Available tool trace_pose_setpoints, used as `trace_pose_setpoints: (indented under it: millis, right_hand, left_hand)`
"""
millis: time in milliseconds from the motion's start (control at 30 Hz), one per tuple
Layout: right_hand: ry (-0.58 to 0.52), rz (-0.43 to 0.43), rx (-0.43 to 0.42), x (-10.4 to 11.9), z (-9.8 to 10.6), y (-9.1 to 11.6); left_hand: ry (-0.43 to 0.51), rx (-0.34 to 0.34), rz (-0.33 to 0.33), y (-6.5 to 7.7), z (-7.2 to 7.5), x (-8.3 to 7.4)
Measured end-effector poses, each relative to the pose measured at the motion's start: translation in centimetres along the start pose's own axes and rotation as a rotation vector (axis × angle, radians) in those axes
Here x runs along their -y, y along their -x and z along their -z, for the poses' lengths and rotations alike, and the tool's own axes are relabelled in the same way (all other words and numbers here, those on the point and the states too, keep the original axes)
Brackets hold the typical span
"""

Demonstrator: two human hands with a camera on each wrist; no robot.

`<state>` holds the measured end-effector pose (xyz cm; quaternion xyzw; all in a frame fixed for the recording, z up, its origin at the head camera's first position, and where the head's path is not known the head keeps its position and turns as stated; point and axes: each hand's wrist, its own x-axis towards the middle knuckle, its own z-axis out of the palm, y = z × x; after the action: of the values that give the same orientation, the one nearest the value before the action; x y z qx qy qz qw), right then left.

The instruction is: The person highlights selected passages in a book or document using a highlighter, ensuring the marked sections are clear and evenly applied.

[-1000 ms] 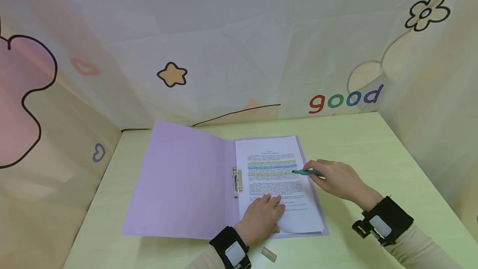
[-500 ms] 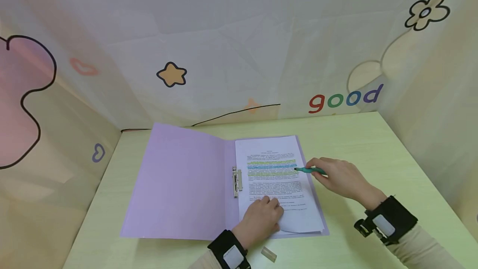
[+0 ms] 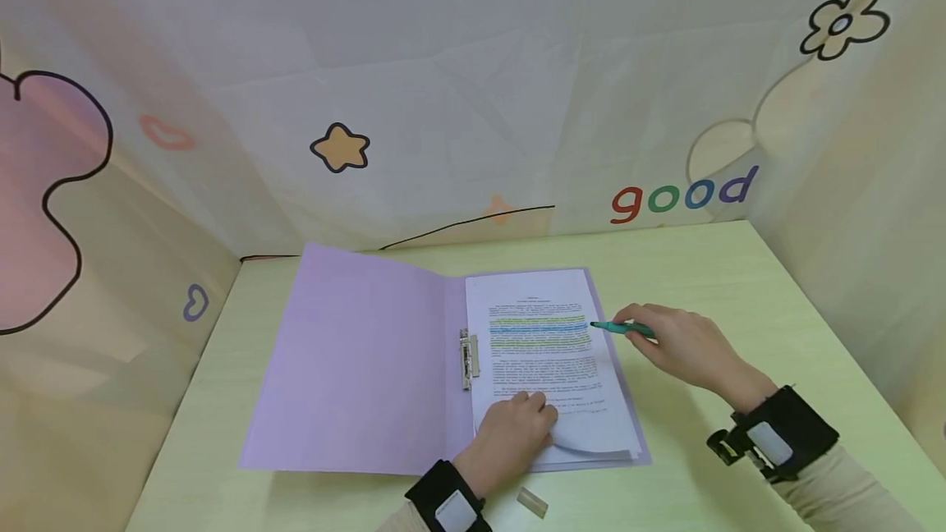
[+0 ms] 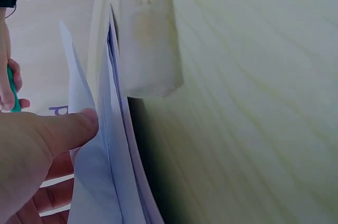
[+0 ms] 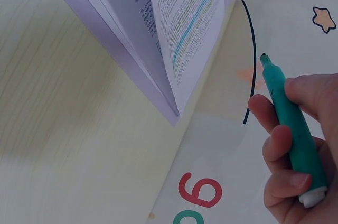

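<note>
A purple folder (image 3: 362, 368) lies spread on the table, printed sheets (image 3: 547, 376) in its right half under a metal clip (image 3: 467, 360). Yellow-green and blue highlighted lines cross the upper text. My left hand (image 3: 513, 433) is at the bottom edge of the top sheet; in the left wrist view its thumb (image 4: 79, 123) and fingers pinch the paper (image 4: 92, 182), which bends upward. My right hand (image 3: 687, 343) holds an uncapped teal highlighter (image 3: 624, 327), also seen in the right wrist view (image 5: 293, 123). Its dark tip points left, above the page's right edge.
A small pale translucent block (image 3: 532, 502) lies on the light wooden table (image 3: 739, 269), just below the folder's near edge. Behind and beside the table hangs a printed curtain (image 3: 443, 105) with a star, a flower and coloured letters.
My right hand has drawn the highlighter slightly right and up, away from the highlighted lines. The left fingers have curled in at the sheet's lower edge, and that edge has lifted.
</note>
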<state>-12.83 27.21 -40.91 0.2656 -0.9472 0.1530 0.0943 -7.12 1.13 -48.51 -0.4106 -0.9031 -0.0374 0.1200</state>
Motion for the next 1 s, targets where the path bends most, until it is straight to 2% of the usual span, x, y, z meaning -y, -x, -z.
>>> trace_pose_setpoints:
  millis: [133, 367, 467, 667, 767, 1000]
  right_hand:
    - [0.02, -0.002, -0.075, -0.4, 0.4, 0.1]
    - [0.05, -0.055, -0.177, -0.9, 1.0, 0.1]
    - [0.049, -0.086, -0.207, -1.0, 1.2, 0.1]
    - [0.035, -0.11, -0.2, -0.9, 1.2, 0.1]
    - [0.031, -0.107, -0.19, -0.9, 1.1, 0.1]
    - [0.023, -0.084, -0.194, -0.7, 1.1, 0.3]
  left_hand:
    - [0.055, -0.036, 0.042, 0.4, 0.4, 0.2]
    - [0.139, -0.195, 0.09, 1.4, 0.6, 0.6]
    - [0.146, -0.229, 0.099, 1.7, 0.6, 0.5]
    - [0.13, -0.185, 0.065, 1.6, 0.3, 0.1]
    - [0.075, -0.153, 0.038, 1.4, 0.2, -0.2]
    - [0.023, -0.001, 0.051, 1.3, -0.6, -0.5]
